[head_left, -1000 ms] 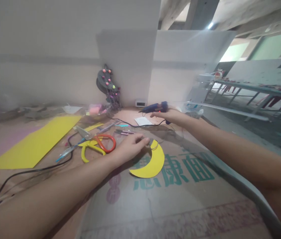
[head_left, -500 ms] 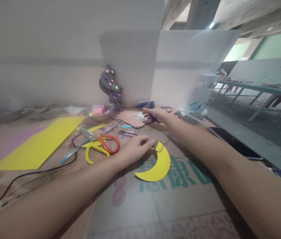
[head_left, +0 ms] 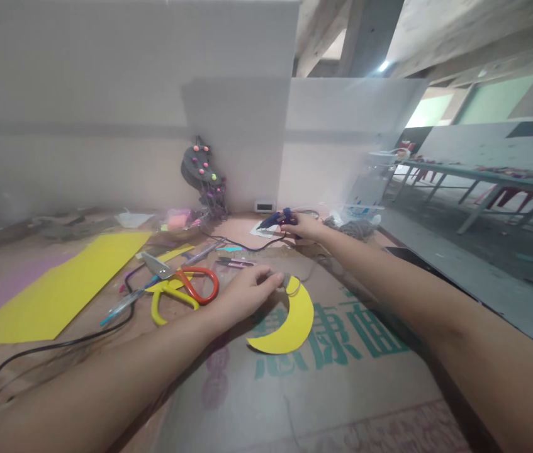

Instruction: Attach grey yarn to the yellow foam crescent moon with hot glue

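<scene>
A yellow crescent-shaped paper cutout (head_left: 291, 321) lies on a cardboard sheet (head_left: 304, 384) with green printed characters. My left hand (head_left: 246, 290) rests beside the crescent's upper tip, its fingers pinched on a small grey piece with a thin wire loop. My right hand (head_left: 304, 226) reaches far across the table and is wrapped round the handle of a blue glue gun (head_left: 276, 219), whose nozzle points left over a white scrap of paper (head_left: 262, 231).
Scissors (head_left: 182, 284) with red and yellow handles lie left of my left hand, with pens beside them. A large yellow sheet (head_left: 56, 286) sits at the left, crossed near it by a black cable (head_left: 58, 343). A dark ornament with coloured dots (head_left: 202, 170) leans in the wall corner. A dark phone (head_left: 417, 261) lies at the right.
My right hand carried the glue gun away from me and lowered it toward the white scrap at the back of the table. My left hand stayed at the crescent's tip.
</scene>
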Available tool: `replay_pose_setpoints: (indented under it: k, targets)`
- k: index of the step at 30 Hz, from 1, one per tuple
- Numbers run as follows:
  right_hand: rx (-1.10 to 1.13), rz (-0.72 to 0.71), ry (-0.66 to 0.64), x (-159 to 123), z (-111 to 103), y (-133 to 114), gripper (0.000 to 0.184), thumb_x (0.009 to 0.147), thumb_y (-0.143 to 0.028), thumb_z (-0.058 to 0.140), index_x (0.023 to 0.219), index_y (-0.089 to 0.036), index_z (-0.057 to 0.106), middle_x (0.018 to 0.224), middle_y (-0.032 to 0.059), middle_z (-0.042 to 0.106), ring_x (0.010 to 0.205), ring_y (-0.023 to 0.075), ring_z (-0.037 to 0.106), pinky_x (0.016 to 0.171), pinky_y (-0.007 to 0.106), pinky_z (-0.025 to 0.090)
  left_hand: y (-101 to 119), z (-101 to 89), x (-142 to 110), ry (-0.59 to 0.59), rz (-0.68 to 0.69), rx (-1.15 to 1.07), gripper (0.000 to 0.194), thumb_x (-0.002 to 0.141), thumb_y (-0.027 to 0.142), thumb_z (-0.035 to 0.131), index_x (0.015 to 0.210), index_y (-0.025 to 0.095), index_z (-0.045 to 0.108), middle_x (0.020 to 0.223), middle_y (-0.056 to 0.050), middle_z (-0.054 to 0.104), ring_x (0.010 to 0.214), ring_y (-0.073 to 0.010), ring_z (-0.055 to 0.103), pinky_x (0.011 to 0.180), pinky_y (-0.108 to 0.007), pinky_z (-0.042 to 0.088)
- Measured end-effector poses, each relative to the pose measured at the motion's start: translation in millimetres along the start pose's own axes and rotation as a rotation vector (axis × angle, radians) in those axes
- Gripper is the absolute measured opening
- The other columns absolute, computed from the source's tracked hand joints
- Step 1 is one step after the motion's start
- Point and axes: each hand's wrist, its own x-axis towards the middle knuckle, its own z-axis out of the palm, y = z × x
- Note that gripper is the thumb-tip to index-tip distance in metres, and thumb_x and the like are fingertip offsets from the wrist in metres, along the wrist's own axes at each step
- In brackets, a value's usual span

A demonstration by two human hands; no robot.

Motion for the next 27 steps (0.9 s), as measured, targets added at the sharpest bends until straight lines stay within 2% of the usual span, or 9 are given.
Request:
replay_pose_setpoints:
  k: [4, 8, 11, 14, 15, 17, 19, 21, 27]
  targets:
    - [-0.044, -0.056, 0.020, -23, -13, 2, 0.030, 0.074, -0.033, 0.074, 0.098, -0.016, 0.068, 0.096, 0.0102, 0.073, 0.094, 0.0250, 0.064, 0.080, 0.028, 0.047, -4, 1.9, 1, 0.027, 0.008, -0.087, 0.036, 0.089, 0.048, 0.045, 0.073, 0.018, 0.055, 0.068, 0.000, 0.055, 0.065, -0.0149, 0.051, 0.055, -0.025, 0.037]
    - [-0.054, -0.122, 0.021, -69, -19, -2, 0.027, 0.081, -0.030, 0.065, 0.104, -0.018, 0.068, 0.115, 0.0096, 0.068, 0.105, 0.0247, 0.060, 0.088, 0.033, 0.046, -10, 4.3, 2, 0.054, 0.023, -0.148, 0.038, 0.090, 0.049, 0.043, 0.070, 0.018, 0.051, 0.064, 0.001, 0.049, 0.061, -0.0133, 0.047, 0.052, -0.024, 0.035]
    - [0.084, -0.187, -0.053, -108, -14, -10, 0.030, 0.088, -0.031, 0.054, 0.113, -0.019, 0.065, 0.118, 0.0087, 0.066, 0.089, 0.0181, 0.063, 0.080, 0.030, 0.050, -11, 5.2, 2, 0.059, 0.012, -0.168, 0.037, 0.090, 0.049, 0.044, 0.071, 0.018, 0.053, 0.067, 0.000, 0.052, 0.063, -0.0142, 0.050, 0.054, -0.025, 0.038]
    - [0.429, -0.102, -0.201, -134, -5, -15, 0.043, 0.088, -0.035, 0.052, 0.130, -0.023, 0.052, 0.123, 0.0075, 0.062, 0.056, 0.0082, 0.054, 0.053, 0.024, 0.047, -9, 5.1, 1, 0.038, 0.015, -0.155, 0.035, 0.090, 0.046, 0.045, 0.072, 0.017, 0.055, 0.069, 0.000, 0.055, 0.065, -0.0146, 0.052, 0.057, -0.025, 0.039]
    - [0.499, -0.068, -0.246, -139, -2, -16, 0.049, 0.086, -0.036, 0.055, 0.133, -0.023, 0.048, 0.121, 0.0071, 0.063, 0.052, 0.0069, 0.051, 0.049, 0.022, 0.045, -8, 4.8, 1, 0.034, 0.018, -0.149, 0.035, 0.091, 0.045, 0.044, 0.072, 0.017, 0.055, 0.069, 0.000, 0.056, 0.065, -0.0145, 0.052, 0.057, -0.025, 0.038]
    - [0.546, -0.018, -0.298, -142, 3, -15, 0.048, 0.082, -0.037, 0.060, 0.126, -0.020, 0.053, 0.104, 0.0047, 0.067, 0.049, 0.0063, 0.048, 0.046, 0.021, 0.041, -6, 4.3, 0, 0.051, 0.024, -0.133, 0.036, 0.091, 0.046, 0.044, 0.071, 0.017, 0.054, 0.068, 0.000, 0.055, 0.065, -0.0144, 0.052, 0.057, -0.025, 0.038]
    - [0.510, 0.000, -0.320, -141, 6, -14, 0.033, 0.079, -0.037, 0.063, 0.104, -0.017, 0.064, 0.080, 0.0006, 0.065, 0.050, 0.0067, 0.047, 0.045, 0.020, 0.038, -4, 3.7, -1, 0.091, 0.038, -0.109, 0.038, 0.091, 0.047, 0.044, 0.069, 0.018, 0.053, 0.066, 0.001, 0.053, 0.064, -0.0141, 0.051, 0.057, -0.025, 0.038]
    - [0.484, 0.012, -0.331, -141, 6, -14, 0.023, 0.079, -0.038, 0.063, 0.085, -0.015, 0.066, 0.063, -0.0030, 0.058, 0.048, 0.0066, 0.044, 0.044, 0.019, 0.034, -3, 3.0, -2, 0.117, 0.044, -0.098, 0.039, 0.091, 0.048, 0.044, 0.069, 0.018, 0.053, 0.066, 0.001, 0.053, 0.064, -0.0138, 0.050, 0.058, -0.024, 0.038]
    - [0.530, 0.065, -0.338, -145, 7, -16, 0.026, 0.079, -0.041, 0.063, 0.079, -0.015, 0.064, 0.054, -0.0048, 0.052, 0.046, 0.0069, 0.043, 0.043, 0.020, 0.030, -1, 0.0, 0, 0.110, -0.035, -0.148, 0.034, 0.085, 0.049, 0.054, 0.074, 0.017, 0.060, 0.070, 0.000, 0.061, 0.067, -0.0144, 0.055, 0.061, -0.024, 0.041]
